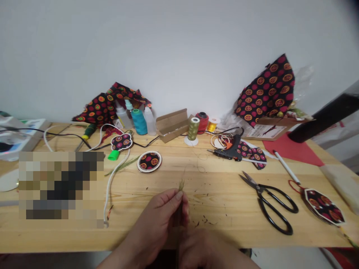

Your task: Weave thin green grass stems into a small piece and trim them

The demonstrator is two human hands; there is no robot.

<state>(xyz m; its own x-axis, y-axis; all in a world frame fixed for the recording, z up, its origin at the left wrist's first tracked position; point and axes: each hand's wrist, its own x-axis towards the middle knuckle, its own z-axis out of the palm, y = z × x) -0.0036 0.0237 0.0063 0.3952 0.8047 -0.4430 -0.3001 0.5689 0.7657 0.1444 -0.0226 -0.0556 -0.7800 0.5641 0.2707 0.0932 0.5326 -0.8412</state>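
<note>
Impossible to judge, through the blur, the grip of the right hand at bottom centre. Just above, pinched between thumb and fingers in the grip of the left hand: a tuft of olive thread, loose ends up. Could fray or slip apart if pinched too lightly; could pick up dark scraps if lowered rightward onto the table. Lower right, scissors, blades parted: a possible nick from careless reaching. Beyond, right of centre, a glue gun; mid-frame, a spool.
</note>
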